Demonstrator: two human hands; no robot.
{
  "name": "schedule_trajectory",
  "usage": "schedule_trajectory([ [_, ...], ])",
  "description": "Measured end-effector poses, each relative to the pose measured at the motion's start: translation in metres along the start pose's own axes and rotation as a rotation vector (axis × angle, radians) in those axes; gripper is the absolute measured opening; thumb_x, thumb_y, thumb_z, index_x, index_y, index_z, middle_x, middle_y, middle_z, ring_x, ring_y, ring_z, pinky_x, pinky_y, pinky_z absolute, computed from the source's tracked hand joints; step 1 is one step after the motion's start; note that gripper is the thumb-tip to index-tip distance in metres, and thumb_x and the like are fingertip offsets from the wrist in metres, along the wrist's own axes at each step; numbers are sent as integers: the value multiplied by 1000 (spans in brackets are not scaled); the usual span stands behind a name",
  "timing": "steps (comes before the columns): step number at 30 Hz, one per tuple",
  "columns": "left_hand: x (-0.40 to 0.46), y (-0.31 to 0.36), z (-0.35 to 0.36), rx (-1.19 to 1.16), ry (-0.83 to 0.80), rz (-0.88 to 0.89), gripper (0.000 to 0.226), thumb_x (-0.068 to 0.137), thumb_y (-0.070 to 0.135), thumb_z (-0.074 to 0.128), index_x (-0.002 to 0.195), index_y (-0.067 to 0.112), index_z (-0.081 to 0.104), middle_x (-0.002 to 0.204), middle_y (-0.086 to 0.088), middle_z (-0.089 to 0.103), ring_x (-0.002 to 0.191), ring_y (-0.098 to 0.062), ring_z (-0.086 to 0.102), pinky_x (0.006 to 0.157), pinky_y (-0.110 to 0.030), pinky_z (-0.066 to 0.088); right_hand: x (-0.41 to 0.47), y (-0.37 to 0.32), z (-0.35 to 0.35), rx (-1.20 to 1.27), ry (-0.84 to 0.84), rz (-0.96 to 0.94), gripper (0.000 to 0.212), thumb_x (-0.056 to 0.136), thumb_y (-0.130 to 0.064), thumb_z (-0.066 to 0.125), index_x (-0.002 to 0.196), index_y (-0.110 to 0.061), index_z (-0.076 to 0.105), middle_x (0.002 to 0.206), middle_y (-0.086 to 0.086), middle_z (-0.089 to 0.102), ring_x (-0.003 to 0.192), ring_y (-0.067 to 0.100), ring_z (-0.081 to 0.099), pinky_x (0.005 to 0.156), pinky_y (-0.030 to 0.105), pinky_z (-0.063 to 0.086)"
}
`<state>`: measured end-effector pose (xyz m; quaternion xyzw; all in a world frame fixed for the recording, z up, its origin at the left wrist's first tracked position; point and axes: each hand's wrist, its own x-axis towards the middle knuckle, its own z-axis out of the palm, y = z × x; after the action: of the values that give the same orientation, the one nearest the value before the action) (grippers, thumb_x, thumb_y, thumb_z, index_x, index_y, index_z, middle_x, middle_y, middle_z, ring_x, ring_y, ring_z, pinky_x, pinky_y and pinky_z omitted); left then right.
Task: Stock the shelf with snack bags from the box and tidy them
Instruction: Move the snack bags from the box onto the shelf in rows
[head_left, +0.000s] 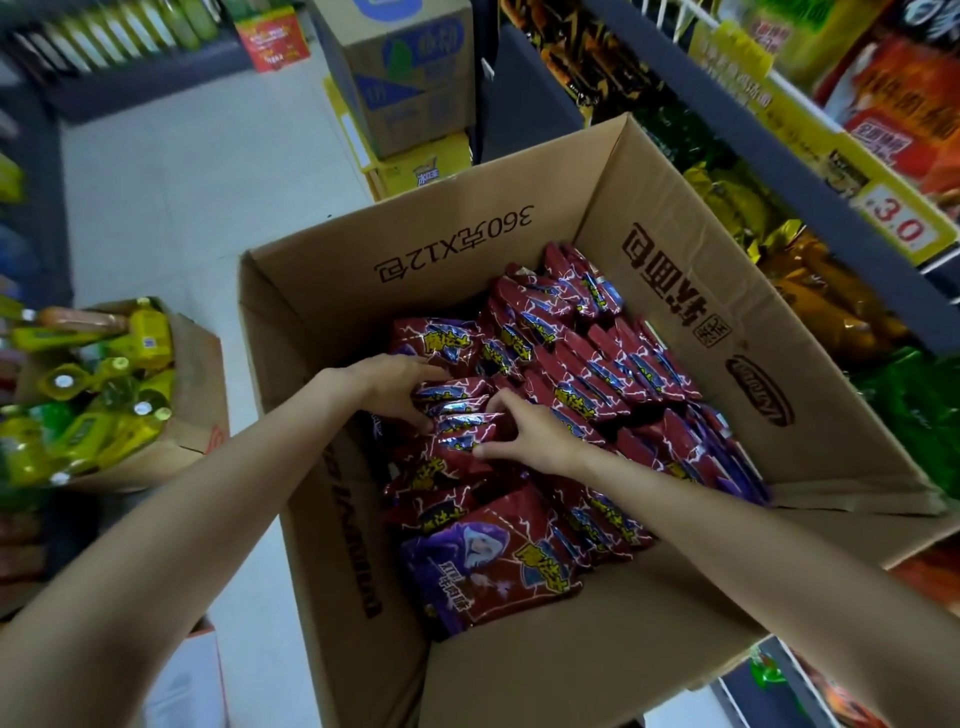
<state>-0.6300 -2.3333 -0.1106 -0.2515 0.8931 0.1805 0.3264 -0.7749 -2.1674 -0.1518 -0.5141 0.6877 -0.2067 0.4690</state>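
Both hands bracket small stack of red snack bags (460, 415) inside open box (452, 234): left hand (395, 382) and right hand (524, 434) curl round stack ends; slick foil, loose squeeze likely spills bags before shelf (810, 197)

Both bare forearms reach forward and down, converging toward the middle of the view. The left hand (397, 387) comes in from the lower left, palm turned inward, its fingers curled around the far side of a small stack of glossy red foil snack bags (460, 415). The right hand (530, 434) comes in from the lower right, its fingers and thumb bent against the stack's near side. The 2 hands face each other, the stack clasped between them.
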Motion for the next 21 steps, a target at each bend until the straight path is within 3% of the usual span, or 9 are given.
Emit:
schedule_trajectory([
  [3, -4, 1, -2, -137, 34, 111, 74, 80, 49, 66, 143, 36, 28, 149, 3, 34, 135, -19, 34, 107, -34, 32, -7, 5, -10, 66, 36, 11, 28, 82, -26, 72, 97, -20, 50, 95, -9, 59, 94, 17, 59, 84, 37, 49],
  [6, -5, 5, -9, -349, 118, 193, 71, 81, 46, 66, 141, 44, 28, 145, 10, 39, 129, -11, 39, 103, -31, 36, -21, 9, -29, 139, 121, 12, 24, 83, -20, 71, 98, -19, 52, 96, -7, 60, 96, 16, 59, 85, 33, 50],
  [10, -1, 10, -16, -783, 58, 152, 67, 88, 35, 58, 145, 37, 23, 147, 3, 33, 129, -15, 37, 106, -31, 32, -34, 15, -57, 185, 241, 90, 23, 87, -19, 66, 104, -16, 51, 93, -11, 50, 91, 7, 47, 82, 27, 36],
  [12, 1, 10, -16, -934, 27, 88, 73, 79, 25, 53, 145, 33, 23, 143, -5, 39, 125, -22, 44, 106, -37, 36, -37, 18, -65, 251, 311, 164, 24, 89, -20, 64, 108, -15, 50, 95, -7, 50, 96, 12, 48, 82, 26, 36],
  [13, 2, 10, -15, -924, 31, 66, 75, 78, 19, 54, 145, 32, 22, 140, -5, 40, 121, -21, 46, 103, -37, 38, -39, 18, -70, 309, 356, 197, 23, 90, -20, 62, 108, -15, 49, 93, -6, 52, 95, 15, 51, 79, 26, 38],
  [15, 6, 9, -9, -666, 79, 31, 81, 79, 10, 63, 146, 28, 21, 143, -3, 33, 125, -18, 41, 102, -34, 38, -40, 19, -80, 429, 466, 240, 20, 92, -20, 60, 108, -16, 48, 93, -1, 58, 87, 17, 57, 70, 25, 43],
  [17, 10, 8, 1, -407, 134, 13, 91, 73, 16, 75, 144, 31, 21, 148, -6, 23, 131, -25, 34, 105, -37, 37, -40, 21, -92, 475, 577, 283, 22, 92, -20, 60, 110, -18, 48, 105, 9, 63, 87, 20, 61, 74, 30, 48],
  [21, 16, 18, 11, -253, 172, -36, 91, 69, 31, 80, 139, 39, 22, 143, -14, 27, 121, -34, 46, 97, -42, 46, -40, 23, -97, 637, 642, 366, 54, 87, -26, 66, 132, -12, 39, 127, 10, 57, 95, 17, 61, 77, 28, 48],
])
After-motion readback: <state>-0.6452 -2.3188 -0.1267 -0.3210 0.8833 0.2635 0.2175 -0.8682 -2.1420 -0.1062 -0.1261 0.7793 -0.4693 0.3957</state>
